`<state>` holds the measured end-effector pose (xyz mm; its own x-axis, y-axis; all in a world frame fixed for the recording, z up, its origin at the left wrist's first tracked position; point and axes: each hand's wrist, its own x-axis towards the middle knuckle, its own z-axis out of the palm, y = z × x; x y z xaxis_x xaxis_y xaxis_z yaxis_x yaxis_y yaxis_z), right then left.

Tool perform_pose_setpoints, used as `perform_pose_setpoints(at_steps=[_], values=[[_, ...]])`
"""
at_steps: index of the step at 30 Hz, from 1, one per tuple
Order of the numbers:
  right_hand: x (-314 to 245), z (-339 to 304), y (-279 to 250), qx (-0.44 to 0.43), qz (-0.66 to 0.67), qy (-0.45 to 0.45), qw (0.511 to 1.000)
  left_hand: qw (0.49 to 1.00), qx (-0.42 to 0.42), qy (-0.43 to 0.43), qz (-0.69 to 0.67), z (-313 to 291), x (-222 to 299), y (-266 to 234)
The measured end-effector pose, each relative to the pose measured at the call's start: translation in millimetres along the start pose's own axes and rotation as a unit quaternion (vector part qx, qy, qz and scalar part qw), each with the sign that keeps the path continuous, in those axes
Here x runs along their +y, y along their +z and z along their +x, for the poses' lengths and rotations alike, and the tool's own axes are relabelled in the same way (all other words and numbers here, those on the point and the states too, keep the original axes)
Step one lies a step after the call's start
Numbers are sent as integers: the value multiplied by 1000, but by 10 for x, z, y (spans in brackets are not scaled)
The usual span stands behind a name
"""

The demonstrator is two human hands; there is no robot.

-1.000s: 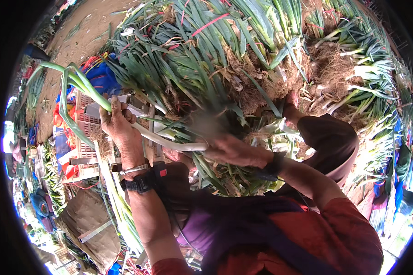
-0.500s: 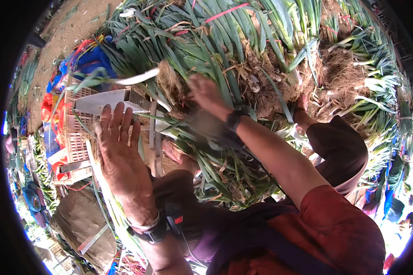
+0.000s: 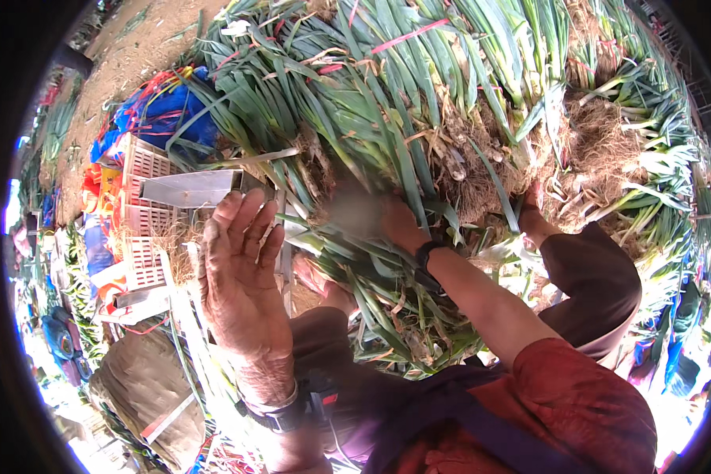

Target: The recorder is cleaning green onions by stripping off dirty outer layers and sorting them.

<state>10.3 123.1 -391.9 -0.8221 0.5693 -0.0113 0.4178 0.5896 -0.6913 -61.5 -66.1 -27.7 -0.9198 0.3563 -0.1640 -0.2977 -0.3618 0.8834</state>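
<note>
My left hand [image 3: 246,288] is raised palm up with its fingers stretched out and holds nothing. Just beyond its fingertips is a metal box-shaped piece [image 3: 193,189] on a plastic crate [image 3: 144,261]. My right hand [image 3: 403,225] reaches down among leeks. A grey blurred patch and leaves cover its fingers, so its grip cannot be made out. Long green leek leaves [image 3: 371,103] lie in a thick heap beyond it, and tangled brown roots [image 3: 462,170] hang to its right. Loose leek leaves [image 3: 395,308] lie under my right forearm.
Bundles of leeks with red ties curve round the far and right sides. A blue sack [image 3: 162,114] sits behind the crate, with orange netting [image 3: 103,189] beside it. A brown folded sheet [image 3: 146,387] lies at lower left. My bare feet and dark trouser legs frame the loose leaves.
My right hand has moved down and right, from above the roots to among the leaves. My left hand stays open, slightly lower and further right. The pale leek stalk near the metal piece has shifted.
</note>
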Motion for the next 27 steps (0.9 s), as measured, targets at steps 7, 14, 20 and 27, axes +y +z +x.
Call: perform_pose_setpoints(at_steps=[7,14,20,27], values=[[271,156,-14,-23,250,18,968,999,10,-41,-12,-219,5,291],[52,238,49,-38,81,32,995,997,10,-73,-27,-125,-108,300],[-322,249,-293,-203,309,-4,929,997,-6,-82,0,-84,-155,380],[-528,-999,-1604,-407,90,-92,904,999,12,-36,-10,-134,-146,223]])
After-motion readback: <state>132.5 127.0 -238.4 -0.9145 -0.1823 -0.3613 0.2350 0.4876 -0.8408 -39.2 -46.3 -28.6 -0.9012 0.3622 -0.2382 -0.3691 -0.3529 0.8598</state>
